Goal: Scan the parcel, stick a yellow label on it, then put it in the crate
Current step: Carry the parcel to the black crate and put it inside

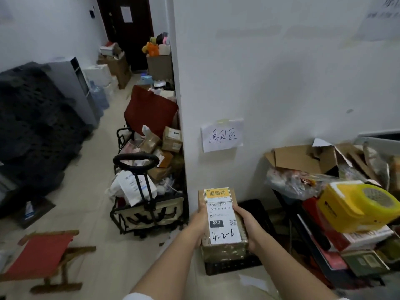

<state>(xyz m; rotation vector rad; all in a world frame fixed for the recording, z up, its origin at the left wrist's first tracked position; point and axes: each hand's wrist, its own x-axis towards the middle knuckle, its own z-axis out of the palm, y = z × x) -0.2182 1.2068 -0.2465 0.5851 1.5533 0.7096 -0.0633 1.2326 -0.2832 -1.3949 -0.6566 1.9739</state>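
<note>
I hold a brown parcel (224, 249) between both hands, low in the middle of the head view. A yellow label (217, 194) is stuck at its far end, above a white shipping label marked "032" and "4-2-6". My left hand (199, 224) grips the parcel's left side and my right hand (249, 226) grips its right side. The parcel hangs directly over a black crate (257, 210) standing on the floor against the white wall. The parcel hides most of the crate's inside.
A handwritten paper sign (221, 135) is taped to the wall above the crate. A folding cart (147, 202) full of parcels stands to the left. A rack with a yellow tape dispenser (355, 206) and boxes is on the right. A red stool (41, 258) sits lower left.
</note>
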